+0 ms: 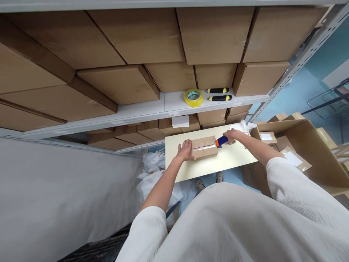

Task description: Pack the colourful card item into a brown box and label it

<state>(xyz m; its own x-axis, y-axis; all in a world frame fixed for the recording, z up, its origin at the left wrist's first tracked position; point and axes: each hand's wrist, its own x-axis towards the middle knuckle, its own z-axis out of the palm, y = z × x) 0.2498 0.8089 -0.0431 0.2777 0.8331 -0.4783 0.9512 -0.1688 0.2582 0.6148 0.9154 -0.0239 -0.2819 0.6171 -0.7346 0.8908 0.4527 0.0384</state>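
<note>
A small cardboard box (204,150) lies on the pale yellow tabletop (188,174), with a shiny strip of clear tape along its top seam. My left hand (186,150) grips the box's left end, fingers over the top and thumb low on the near side. In my right hand (230,135), closed around its handle, is a blue and orange tape dispenser (221,141). The dispenser's orange end meets the right end of the box. Part of a tape roll shows under my right hand, mostly hidden.
A yellow tape roll (193,97) and two black-and-yellow box cutters (220,98) lie on the metal shelf (174,109) ahead. Large cartons (215,36) fill the shelves. To the right stands a big open carton (316,153) holding small boxes. White wrapping material (154,162) hangs at the left.
</note>
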